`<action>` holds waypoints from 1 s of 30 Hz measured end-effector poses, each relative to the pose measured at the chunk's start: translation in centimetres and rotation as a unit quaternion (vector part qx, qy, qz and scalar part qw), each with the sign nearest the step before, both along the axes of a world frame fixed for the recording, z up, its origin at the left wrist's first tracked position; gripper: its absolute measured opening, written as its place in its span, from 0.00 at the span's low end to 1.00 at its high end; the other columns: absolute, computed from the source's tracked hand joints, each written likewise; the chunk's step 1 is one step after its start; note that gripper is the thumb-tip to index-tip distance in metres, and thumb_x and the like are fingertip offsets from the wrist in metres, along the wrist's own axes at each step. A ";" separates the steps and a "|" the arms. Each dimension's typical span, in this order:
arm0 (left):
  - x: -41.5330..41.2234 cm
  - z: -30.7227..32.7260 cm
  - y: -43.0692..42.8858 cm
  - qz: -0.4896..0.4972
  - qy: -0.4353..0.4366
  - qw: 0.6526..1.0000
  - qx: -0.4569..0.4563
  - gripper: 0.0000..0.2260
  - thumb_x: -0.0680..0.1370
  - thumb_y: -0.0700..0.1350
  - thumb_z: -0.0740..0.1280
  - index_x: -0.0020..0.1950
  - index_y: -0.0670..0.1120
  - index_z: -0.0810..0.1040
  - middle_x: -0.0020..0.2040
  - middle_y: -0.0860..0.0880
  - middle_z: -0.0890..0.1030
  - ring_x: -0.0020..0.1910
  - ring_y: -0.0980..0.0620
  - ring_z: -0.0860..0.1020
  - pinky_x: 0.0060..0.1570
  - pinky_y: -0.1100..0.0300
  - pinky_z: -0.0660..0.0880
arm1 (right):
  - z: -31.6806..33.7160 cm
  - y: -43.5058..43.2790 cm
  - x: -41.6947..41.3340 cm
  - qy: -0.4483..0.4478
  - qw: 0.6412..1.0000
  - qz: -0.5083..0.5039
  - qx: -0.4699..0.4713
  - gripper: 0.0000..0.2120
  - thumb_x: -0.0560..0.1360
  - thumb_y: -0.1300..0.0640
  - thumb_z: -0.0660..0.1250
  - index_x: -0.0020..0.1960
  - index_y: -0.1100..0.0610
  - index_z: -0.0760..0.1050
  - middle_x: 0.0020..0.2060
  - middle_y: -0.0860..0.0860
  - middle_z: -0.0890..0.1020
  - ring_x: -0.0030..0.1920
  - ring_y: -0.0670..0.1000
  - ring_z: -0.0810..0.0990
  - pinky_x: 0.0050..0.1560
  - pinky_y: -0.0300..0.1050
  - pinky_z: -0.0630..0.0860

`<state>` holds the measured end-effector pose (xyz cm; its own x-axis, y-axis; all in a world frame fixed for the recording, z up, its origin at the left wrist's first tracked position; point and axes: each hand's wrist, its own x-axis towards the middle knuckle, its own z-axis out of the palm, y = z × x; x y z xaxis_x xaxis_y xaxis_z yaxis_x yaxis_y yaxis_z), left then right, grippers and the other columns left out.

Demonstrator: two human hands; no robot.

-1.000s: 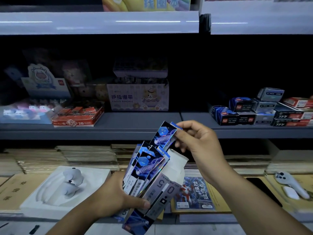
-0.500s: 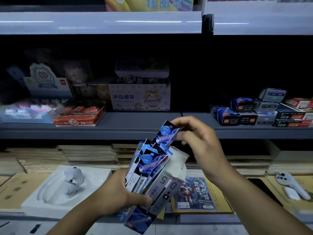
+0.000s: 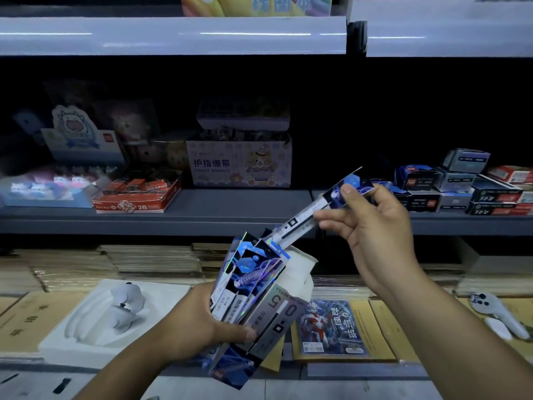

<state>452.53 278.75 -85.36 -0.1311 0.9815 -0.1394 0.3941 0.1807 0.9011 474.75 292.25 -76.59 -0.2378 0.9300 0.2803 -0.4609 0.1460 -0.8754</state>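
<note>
From the head camera, the left hand (image 3: 202, 327) grips an open carton (image 3: 277, 316) low in the middle of the view, fingers curled round its side and the thumb pressed across its front. A fan of slim blue packs (image 3: 251, 272) sticks up out of the carton's mouth.

The right hand (image 3: 372, 226) pinches one more slim pack (image 3: 300, 219) between thumb and forefinger near its upper end, the other fingers loosely curled beneath. This pack slants up to the right, its lower end just at the mouth of the carton (whether it touches the others there I cannot tell).

Behind the hands runs a grey shelf (image 3: 230, 203). On it stand a finger bandage box (image 3: 239, 166), a red tray of 2B items (image 3: 138, 197) and, to the right, stacked small boxes (image 3: 461, 183).
</note>
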 end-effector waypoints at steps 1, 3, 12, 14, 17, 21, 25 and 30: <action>-0.3 -0.1 0.0 0.013 0.002 1.000 0.005 0.22 0.66 0.42 0.83 0.58 0.48 0.82 0.52 0.50 0.87 0.52 0.48 0.86 0.58 0.46 0.81 | 0.0 0.1 0.1 0.009 1.000 -0.004 -0.004 0.10 0.82 0.64 0.66 0.61 0.61 0.69 0.37 0.54 0.83 0.38 0.55 0.87 0.38 0.42 0.83; -0.8 -0.2 0.0 0.040 0.008 0.999 0.016 0.19 0.66 0.42 0.83 0.55 0.47 0.84 0.50 0.48 0.88 0.50 0.46 0.86 0.57 0.44 0.81 | 0.0 0.2 0.2 -0.002 1.000 -0.030 -0.002 0.12 0.79 0.67 0.69 0.60 0.65 0.71 0.39 0.57 0.84 0.37 0.54 0.87 0.39 0.41 0.84; -1.5 -0.1 0.1 0.156 0.008 0.985 0.074 0.16 0.67 0.40 0.82 0.51 0.49 0.84 0.43 0.53 0.88 0.42 0.54 0.86 0.47 0.55 0.83 | -0.9 0.5 0.7 -0.072 0.983 -0.152 0.068 0.06 0.77 0.66 0.72 0.49 0.62 0.75 0.34 0.56 0.85 0.30 0.53 0.84 0.31 0.42 0.79; -1.4 -0.2 0.2 0.169 0.013 0.983 0.078 0.15 0.66 0.41 0.83 0.49 0.49 0.84 0.43 0.54 0.88 0.41 0.54 0.86 0.45 0.56 0.83 | -1.0 0.0 0.2 -0.093 0.980 -0.146 0.098 0.06 0.78 0.66 0.72 0.49 0.65 0.74 0.34 0.56 0.85 0.30 0.55 0.84 0.31 0.45 0.80; -1.1 -0.4 0.3 0.180 0.027 0.980 0.080 0.16 0.65 0.43 0.83 0.49 0.50 0.83 0.42 0.55 0.88 0.40 0.55 0.86 0.41 0.60 0.83 | -0.8 -0.8 -0.3 -0.095 0.976 -0.149 0.128 0.07 0.78 0.66 0.71 0.51 0.67 0.73 0.34 0.56 0.84 0.30 0.57 0.84 0.32 0.49 0.81; -1.4 -0.7 0.5 0.190 0.021 0.978 0.078 0.19 0.65 0.44 0.83 0.52 0.48 0.83 0.44 0.55 0.88 0.42 0.55 0.87 0.38 0.62 0.82 | 0.6 -1.0 0.2 -0.067 0.968 -0.168 0.175 0.06 0.79 0.67 0.70 0.52 0.67 0.74 0.35 0.55 0.85 0.30 0.56 0.84 0.32 0.51 0.80; -1.2 -0.7 0.5 0.194 0.027 0.977 0.081 0.20 0.64 0.45 0.84 0.52 0.50 0.82 0.44 0.58 0.87 0.42 0.57 0.86 0.37 0.64 0.82 | 0.6 -1.5 -0.1 -0.090 0.969 -0.146 0.176 0.07 0.79 0.67 0.71 0.52 0.68 0.73 0.34 0.56 0.84 0.29 0.58 0.83 0.31 0.54 0.80; -0.9 -0.5 0.5 0.193 0.030 0.977 0.087 0.19 0.64 0.44 0.84 0.51 0.50 0.82 0.43 0.59 0.87 0.41 0.58 0.86 0.36 0.65 0.81 | -1.2 -2.1 -0.8 -0.194 0.954 -0.133 0.188 0.05 0.79 0.62 0.71 0.50 0.57 0.74 0.31 0.53 0.85 0.28 0.54 0.83 0.35 0.51 0.81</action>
